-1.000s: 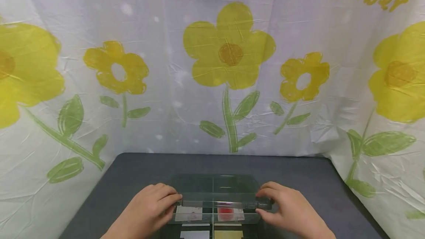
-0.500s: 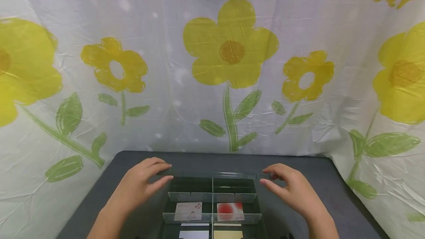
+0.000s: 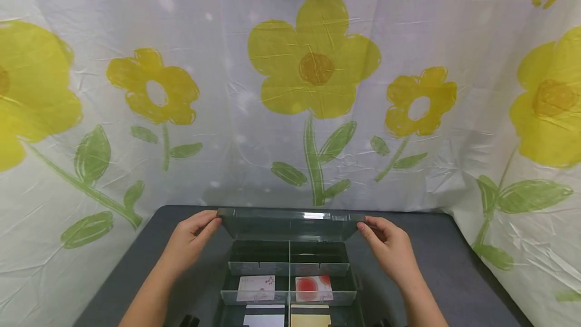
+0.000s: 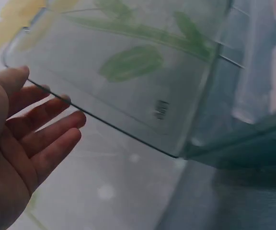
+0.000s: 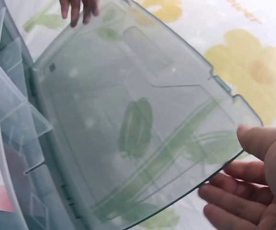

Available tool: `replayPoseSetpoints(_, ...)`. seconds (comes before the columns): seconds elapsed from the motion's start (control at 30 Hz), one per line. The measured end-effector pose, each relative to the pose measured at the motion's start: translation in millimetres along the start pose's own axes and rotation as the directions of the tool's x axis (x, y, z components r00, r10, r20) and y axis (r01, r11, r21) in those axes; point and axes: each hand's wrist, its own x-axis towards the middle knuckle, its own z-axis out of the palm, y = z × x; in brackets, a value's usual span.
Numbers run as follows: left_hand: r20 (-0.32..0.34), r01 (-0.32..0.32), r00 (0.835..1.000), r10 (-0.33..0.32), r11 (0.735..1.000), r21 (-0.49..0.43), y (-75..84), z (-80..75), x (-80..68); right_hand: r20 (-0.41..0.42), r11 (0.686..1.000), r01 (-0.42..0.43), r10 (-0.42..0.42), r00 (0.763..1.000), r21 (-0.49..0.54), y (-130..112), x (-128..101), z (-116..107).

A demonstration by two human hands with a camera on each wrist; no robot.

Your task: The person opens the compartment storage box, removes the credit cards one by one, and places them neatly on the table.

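A clear, greenish plastic divided box (image 3: 258, 269) stands on the dark table, its lid (image 3: 290, 225) swung up and tilted away at the back. My left hand (image 3: 192, 236) pinches the lid's left corner between thumb and fingers; in the left wrist view the fingertips (image 4: 74, 117) sit along the lid's edge. At the opposite corner my right hand (image 3: 386, 241) grips the lid, thumb on one face and fingers (image 5: 234, 196) curled behind the edge. Inside the compartments lie a white card with a small pink pattern (image 3: 256, 287) and a card with a red circle (image 3: 313, 287).
Nearer compartments hold a pale card stack (image 3: 264, 317) and a yellowish one (image 3: 310, 318). The dark table (image 3: 436, 266) ends at a white curtain (image 3: 254, 175) printed with yellow flowers. Small black objects (image 3: 189, 321) show at the bottom edge.
The lid has swung up and back from over the box, uncovering the compartments. Both hands have moved away toward the curtain with it.
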Motion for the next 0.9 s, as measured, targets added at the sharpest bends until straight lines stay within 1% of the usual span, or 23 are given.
replayPoseSetpoints(0.1,-0.014,0.03,0.999,-0.03,0.999,0.014,-11.5,10.1,-0.9,-0.03,0.998,0.057,-0.056,0.998,0.037,5.1,2.1,6.3)
replayPoseSetpoints(0.17,-0.03,0.086,0.996,-0.086,0.996,0.025,-16.4,16.7,-1.9,-0.017,0.994,0.092,-0.091,0.996,0.061,8.1,3.2,10.7)
replayPoseSetpoints(0.23,-0.043,0.155,0.987,-0.154,0.987,0.034,-20.3,23.0,-2.8,0.025,0.989,0.11,-0.113,0.993,0.096,10.7,4.0,14.4)
replayPoseSetpoints(0.3,-0.035,0.23,0.973,-0.229,0.973,0.017,-23.2,28.9,-3.9,0.092,0.987,0.105,-0.116,0.989,0.122,13.7,4.0,17.1)
replayPoseSetpoints(0.37,0.002,0.303,0.953,-0.303,0.953,-0.015,-26.2,33.7,-5.0,0.179,0.987,0.065,-0.091,0.98,0.146,17.6,3.9,19.1)
replayPoseSetpoints(0.43,0.049,0.371,0.928,-0.369,0.926,-0.066,-29.6,37.4,-6.5,0.263,0.987,0.02,-0.061,0.963,0.157,22.3,3.6,20.4)
replayPoseSetpoints(0.5,0.091,0.423,0.906,-0.414,0.898,-0.121,-33.1,39.7,-8.0,0.334,0.986,-0.016,-0.041,0.942,0.166,27.4,3.5,21.7)
replayPoseSetpoints(0.53,0.106,0.441,0.897,-0.43,0.885,-0.146,-34.9,40.6,-8.3,0.362,0.985,-0.026,-0.039,0.931,0.173,29.7,3.7,22.5)
replayPoseSetpoints(0.57,0.113,0.455,0.89,-0.442,0.875,-0.164,-36.6,41.3,-8.7,0.381,0.983,-0.029,-0.043,0.923,0.18,31.9,3.9,23.3)
replayPoseSetpoints(0.63,0.12,0.466,0.885,-0.451,0.865,-0.184,-38.3,41.9,-8.9,0.4,0.982,-0.022,-0.056,0.915,0.188,35.2,3.9,24.4)
replayPoseSetpoints(0.8,0.096,0.459,0.888,-0.449,0.868,-0.19,-38.7,41.4,-7.0,0.395,0.98,0.019,-0.096,0.914,0.196,37.0,3.6,26.5)
replayPoseSetpoints(0.9,0.085,0.459,0.888,-0.452,0.871,-0.173,-37.0,40.4,-5.6,0.401,0.975,0.015,-0.105,0.91,0.221,35.3,3.2,26.7)
